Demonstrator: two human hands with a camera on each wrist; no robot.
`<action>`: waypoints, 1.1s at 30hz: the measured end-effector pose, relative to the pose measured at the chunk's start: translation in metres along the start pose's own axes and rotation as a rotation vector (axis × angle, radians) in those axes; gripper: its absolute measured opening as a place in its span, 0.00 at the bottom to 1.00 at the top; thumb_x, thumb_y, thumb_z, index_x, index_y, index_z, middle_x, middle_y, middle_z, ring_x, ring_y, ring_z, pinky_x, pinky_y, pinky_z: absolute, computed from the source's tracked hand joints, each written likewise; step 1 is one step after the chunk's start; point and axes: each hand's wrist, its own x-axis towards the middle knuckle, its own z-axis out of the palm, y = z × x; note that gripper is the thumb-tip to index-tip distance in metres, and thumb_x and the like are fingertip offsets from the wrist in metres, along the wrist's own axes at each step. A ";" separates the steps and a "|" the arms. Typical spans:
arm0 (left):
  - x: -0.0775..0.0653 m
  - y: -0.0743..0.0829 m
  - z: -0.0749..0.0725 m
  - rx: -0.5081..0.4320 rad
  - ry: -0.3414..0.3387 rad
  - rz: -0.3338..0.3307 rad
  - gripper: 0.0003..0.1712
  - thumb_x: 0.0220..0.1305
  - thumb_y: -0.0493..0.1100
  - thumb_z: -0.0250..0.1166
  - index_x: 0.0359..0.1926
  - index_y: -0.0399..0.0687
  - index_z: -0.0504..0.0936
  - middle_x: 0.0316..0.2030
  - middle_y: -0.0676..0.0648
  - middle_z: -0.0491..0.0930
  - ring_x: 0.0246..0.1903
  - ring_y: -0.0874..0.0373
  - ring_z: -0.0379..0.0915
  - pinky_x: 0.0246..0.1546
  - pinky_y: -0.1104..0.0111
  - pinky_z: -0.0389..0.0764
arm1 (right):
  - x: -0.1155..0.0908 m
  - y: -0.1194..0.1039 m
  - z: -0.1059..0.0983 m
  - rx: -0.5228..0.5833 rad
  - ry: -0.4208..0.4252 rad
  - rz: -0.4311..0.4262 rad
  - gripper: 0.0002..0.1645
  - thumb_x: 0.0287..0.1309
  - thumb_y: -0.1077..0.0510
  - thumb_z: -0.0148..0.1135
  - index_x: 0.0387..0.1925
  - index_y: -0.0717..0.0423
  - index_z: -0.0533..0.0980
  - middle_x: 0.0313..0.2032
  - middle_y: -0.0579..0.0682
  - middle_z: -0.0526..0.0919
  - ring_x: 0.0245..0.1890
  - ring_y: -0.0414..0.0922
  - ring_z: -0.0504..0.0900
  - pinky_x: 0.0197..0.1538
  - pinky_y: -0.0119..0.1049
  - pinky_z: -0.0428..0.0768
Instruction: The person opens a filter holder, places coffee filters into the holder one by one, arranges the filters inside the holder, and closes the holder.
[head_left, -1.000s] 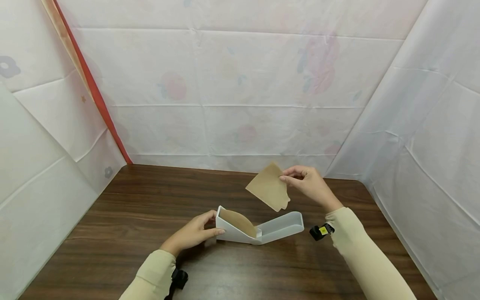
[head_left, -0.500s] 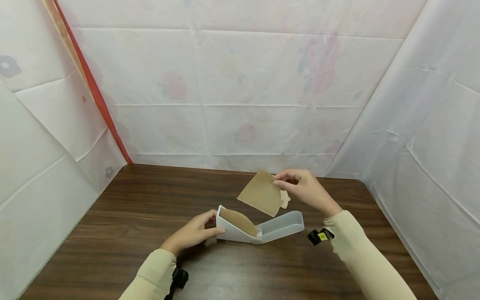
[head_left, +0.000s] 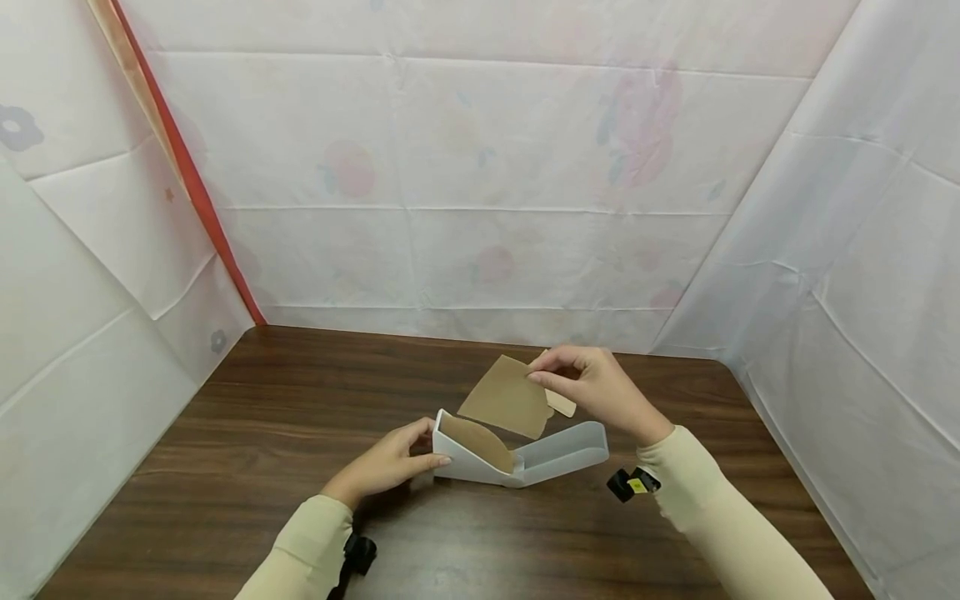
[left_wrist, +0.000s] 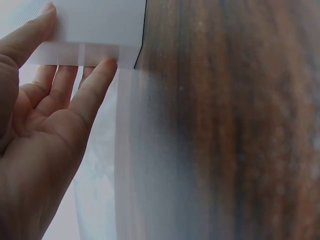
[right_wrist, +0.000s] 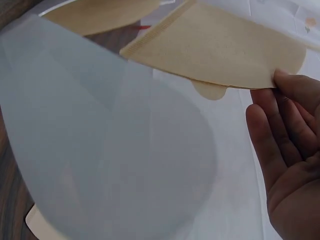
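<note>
1. Paper (head_left: pixel 504 400) is up in the air, tilted, just behind the box (head_left: pixel 453 463) in the head view. The right hand (head_left: pixel 600 385) has it pinched near one edge, thumb against fingertips.
2. Left hand (head_left: pixel 388 463) is holding the box by its tall end, thumb on the near side, fingers round the back.
3. Box is white, sits on the table (head_left: pixel 225 408), and has a brown stack (head_left: pixel 477 443) standing inside it.
4. Lid (head_left: pixel 564 455) is swung wide open, stretching off to the right. It's see-through-ish. Can't tell if the paper touches it.
5. Right wrist cam shows a ridged strip along the paper's end plus a little rounded tab poking out.
6. There's also a paler piece (head_left: pixel 561 403) behind the paper, mostly covered, so no clue about its full shape.
7. Backdrop's a white printed cloth (head_left: pixel 450 167), red strip (head_left: pixel 197 187) on the left.
</note>
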 end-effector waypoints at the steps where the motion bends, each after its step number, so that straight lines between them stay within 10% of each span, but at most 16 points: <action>1: 0.000 0.000 0.000 0.002 0.000 -0.001 0.18 0.69 0.46 0.67 0.55 0.47 0.75 0.50 0.51 0.81 0.52 0.54 0.78 0.48 0.64 0.79 | 0.000 0.000 0.002 -0.001 -0.006 -0.008 0.04 0.63 0.53 0.69 0.40 0.40 0.85 0.37 0.39 0.86 0.30 0.42 0.83 0.32 0.36 0.81; 33: 0.001 -0.002 -0.003 0.000 -0.005 -0.014 0.18 0.69 0.45 0.67 0.55 0.46 0.75 0.50 0.50 0.81 0.52 0.52 0.77 0.48 0.64 0.79 | 0.008 0.005 0.056 -0.106 -0.031 -0.120 0.04 0.60 0.61 0.72 0.36 0.49 0.86 0.31 0.38 0.86 0.29 0.34 0.81 0.34 0.31 0.81</action>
